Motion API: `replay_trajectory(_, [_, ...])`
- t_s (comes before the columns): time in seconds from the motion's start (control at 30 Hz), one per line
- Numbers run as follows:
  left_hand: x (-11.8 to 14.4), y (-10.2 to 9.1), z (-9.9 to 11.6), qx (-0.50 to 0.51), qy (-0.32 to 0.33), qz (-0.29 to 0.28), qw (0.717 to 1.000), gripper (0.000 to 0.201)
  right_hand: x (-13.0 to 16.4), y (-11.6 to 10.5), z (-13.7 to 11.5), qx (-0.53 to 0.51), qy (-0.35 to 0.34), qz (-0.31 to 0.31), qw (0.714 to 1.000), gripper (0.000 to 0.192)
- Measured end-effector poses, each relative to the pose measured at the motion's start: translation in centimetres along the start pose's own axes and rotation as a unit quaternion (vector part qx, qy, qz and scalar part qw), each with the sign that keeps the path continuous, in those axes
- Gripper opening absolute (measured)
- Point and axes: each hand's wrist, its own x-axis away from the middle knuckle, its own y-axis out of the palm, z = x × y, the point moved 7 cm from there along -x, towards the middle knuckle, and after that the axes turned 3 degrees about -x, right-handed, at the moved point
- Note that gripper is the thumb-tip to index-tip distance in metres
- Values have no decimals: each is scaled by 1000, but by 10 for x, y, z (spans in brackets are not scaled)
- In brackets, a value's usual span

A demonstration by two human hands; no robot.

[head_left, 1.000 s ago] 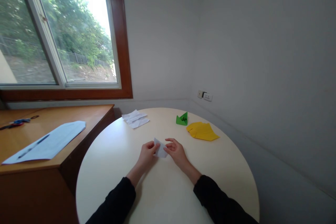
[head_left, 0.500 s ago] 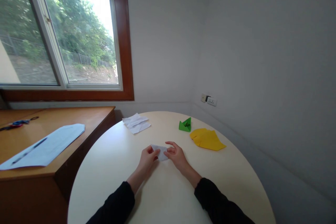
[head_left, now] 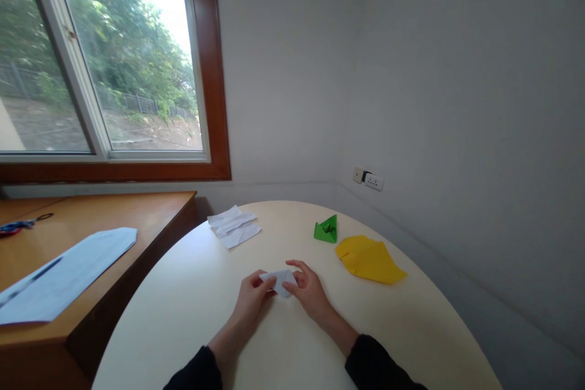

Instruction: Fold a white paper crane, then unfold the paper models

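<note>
Between left hand point(head_left: 249, 297) and right hand point(head_left: 312, 294) — folded paper point(head_left: 280, 281), pinched

A round cream table point(head_left: 287, 347) fills the lower middle of the frame. On it, left of centre, lie creased white sheets point(head_left: 234, 225); right of centre, a folded green paper point(head_left: 325, 231) and, lower, a yellow paper point(head_left: 370, 261). At left, a brown wooden desk point(head_left: 155, 210) carries a pale sheet point(head_left: 82, 268) and, by the frame's edge, a blue-and-red item point(head_left: 17, 227)
</note>
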Motion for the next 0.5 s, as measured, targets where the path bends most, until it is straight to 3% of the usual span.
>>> replay_trajectory(0.5, [-20,-21,2,-116,-1,-8,993,42,-7,-16,-2,-13,18,49,999,42])
